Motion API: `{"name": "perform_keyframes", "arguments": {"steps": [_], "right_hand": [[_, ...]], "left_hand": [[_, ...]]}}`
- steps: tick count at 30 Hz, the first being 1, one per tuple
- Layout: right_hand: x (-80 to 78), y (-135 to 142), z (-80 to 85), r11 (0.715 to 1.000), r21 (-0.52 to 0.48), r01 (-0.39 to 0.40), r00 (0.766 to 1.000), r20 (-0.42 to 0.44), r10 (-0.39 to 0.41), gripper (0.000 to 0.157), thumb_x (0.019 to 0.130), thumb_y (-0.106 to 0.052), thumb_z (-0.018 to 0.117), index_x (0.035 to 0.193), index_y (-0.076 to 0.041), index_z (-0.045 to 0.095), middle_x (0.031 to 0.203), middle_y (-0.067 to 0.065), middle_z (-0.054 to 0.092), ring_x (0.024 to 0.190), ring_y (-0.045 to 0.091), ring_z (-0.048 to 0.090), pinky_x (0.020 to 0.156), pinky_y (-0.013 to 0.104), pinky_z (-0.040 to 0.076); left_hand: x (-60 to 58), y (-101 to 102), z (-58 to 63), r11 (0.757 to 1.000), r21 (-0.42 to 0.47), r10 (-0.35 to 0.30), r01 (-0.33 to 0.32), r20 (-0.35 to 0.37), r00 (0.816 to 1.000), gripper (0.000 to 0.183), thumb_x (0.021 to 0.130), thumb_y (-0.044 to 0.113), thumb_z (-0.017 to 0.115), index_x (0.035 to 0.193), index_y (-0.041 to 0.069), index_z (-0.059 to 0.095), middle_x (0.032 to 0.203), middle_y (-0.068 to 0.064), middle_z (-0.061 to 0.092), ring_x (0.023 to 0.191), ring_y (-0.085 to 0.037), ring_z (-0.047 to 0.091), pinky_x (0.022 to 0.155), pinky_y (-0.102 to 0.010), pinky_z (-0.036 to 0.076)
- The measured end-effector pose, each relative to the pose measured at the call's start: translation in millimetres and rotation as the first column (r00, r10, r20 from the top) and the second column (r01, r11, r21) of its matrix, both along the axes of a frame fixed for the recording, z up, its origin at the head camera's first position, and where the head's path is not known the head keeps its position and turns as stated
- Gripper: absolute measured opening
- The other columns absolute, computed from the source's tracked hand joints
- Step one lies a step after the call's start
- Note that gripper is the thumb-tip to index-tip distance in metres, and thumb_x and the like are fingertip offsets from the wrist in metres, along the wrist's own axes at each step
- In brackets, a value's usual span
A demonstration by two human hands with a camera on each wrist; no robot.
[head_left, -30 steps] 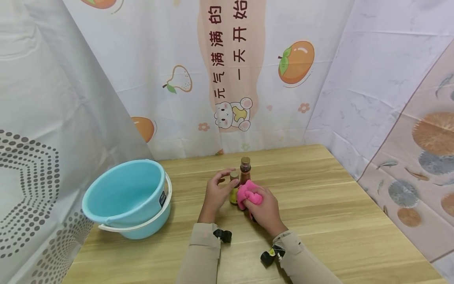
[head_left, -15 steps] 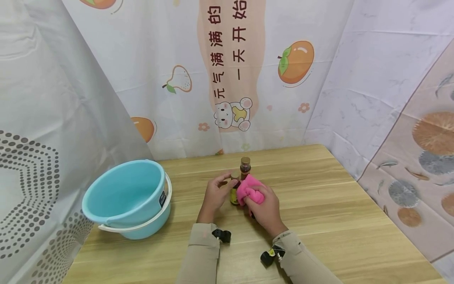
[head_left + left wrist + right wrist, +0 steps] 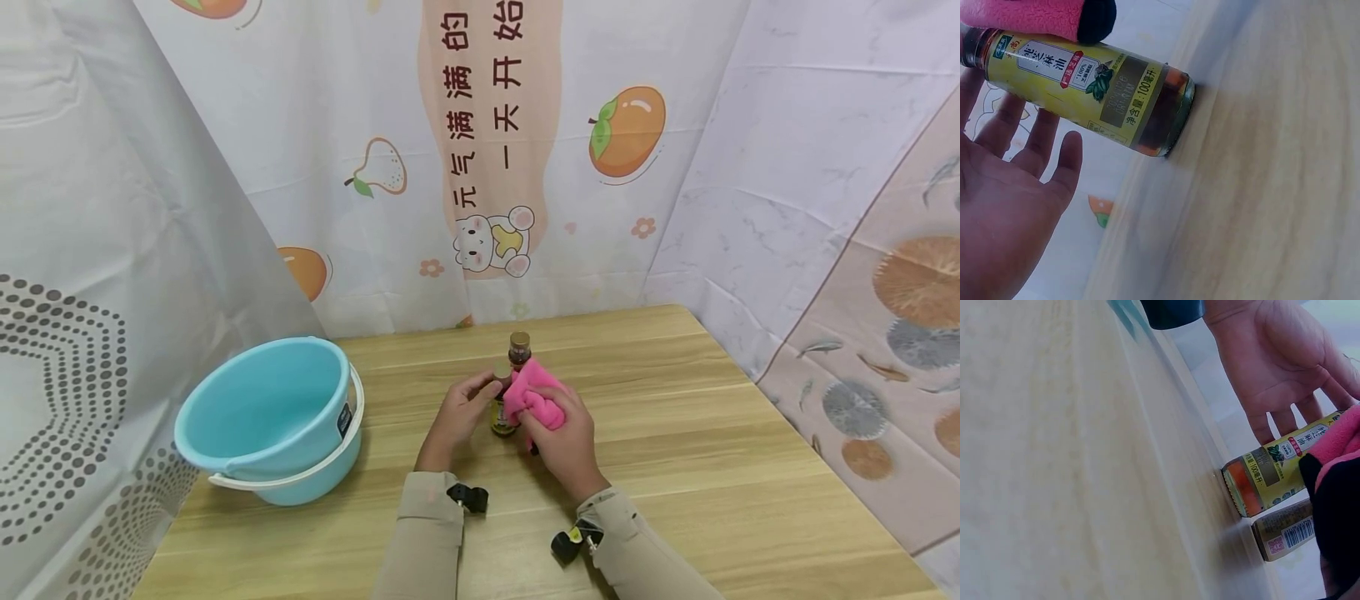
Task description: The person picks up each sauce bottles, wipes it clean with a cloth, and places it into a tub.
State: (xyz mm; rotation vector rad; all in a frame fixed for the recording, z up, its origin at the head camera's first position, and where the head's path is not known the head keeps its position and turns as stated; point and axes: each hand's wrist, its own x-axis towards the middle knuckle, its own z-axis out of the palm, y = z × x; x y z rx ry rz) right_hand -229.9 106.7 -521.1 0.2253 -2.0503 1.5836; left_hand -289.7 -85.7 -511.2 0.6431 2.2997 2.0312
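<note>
A small sesame oil bottle [image 3: 502,417] with a yellow label stands upright on the table. My left hand [image 3: 459,414] holds it by the cap and neck between thumb and fingers; in the left wrist view the other fingers [image 3: 1044,134] spread behind the glass. A bunched pink cloth [image 3: 542,398] is gripped in my right hand [image 3: 566,437] and lies against the bottle's right side. Black parts of this cloth [image 3: 1344,506] show in the right wrist view. Just behind stands a second, taller-looking bottle [image 3: 519,348], partly hidden by the cloth; its barcode label [image 3: 1298,532] shows low down.
Two light-blue buckets, the upper bucket [image 3: 262,408] nested in the lower bucket [image 3: 311,483], stand at the table's left side. Wood-patterned table [image 3: 675,467] extends to the right. A printed curtain [image 3: 360,242] hangs close behind the back edge.
The sesame oil bottle and my left fingers have shifted slightly right. The cloth in my right hand has moved a little up and right, with a corner now sticking up.
</note>
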Motion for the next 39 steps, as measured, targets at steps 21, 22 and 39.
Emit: {"name": "perform_keyframes", "arguments": {"steps": [21,22,39], "right_hand": [[-0.9,5,-4.4,0.993,0.12,0.022,0.976,0.213,-0.048,0.023,0.082,-0.017,0.086,0.104,-0.017,0.077,0.126,0.005,0.067,0.097,0.021,0.063,0.074,0.028,0.057],[-0.6,5,-3.9,0.992,0.124,0.018,0.974,0.222,-0.045,0.023,0.082,-0.017,0.086,0.104,-0.016,0.077,0.125,0.005,0.067,0.096,0.021,0.063,0.073,0.028,0.057],[-3.6,3,-9.5,0.974,0.225,0.029,0.959,0.268,-0.09,0.022,0.079,-0.023,0.087,0.1,-0.021,0.078,0.108,0.002,0.068,0.091,0.018,0.062,0.075,0.031,0.053]], "left_hand": [[-0.3,4,0.3,1.0,-0.008,-0.016,0.016,0.053,0.998,0.053,0.107,0.032,0.059,0.15,0.001,0.052,0.156,-0.019,0.05,0.146,-0.032,0.046,0.12,-0.051,0.037],[0.1,4,0.4,1.0,-0.011,-0.015,0.015,0.057,0.998,0.054,0.107,0.032,0.058,0.151,0.002,0.052,0.157,-0.019,0.048,0.147,-0.033,0.044,0.12,-0.051,0.036],[3.1,6,4.7,0.987,0.088,0.143,-0.137,-0.064,0.988,0.041,0.093,0.031,0.08,0.131,0.019,0.069,0.134,-0.001,0.066,0.126,-0.022,0.059,0.113,-0.06,0.04]]}}
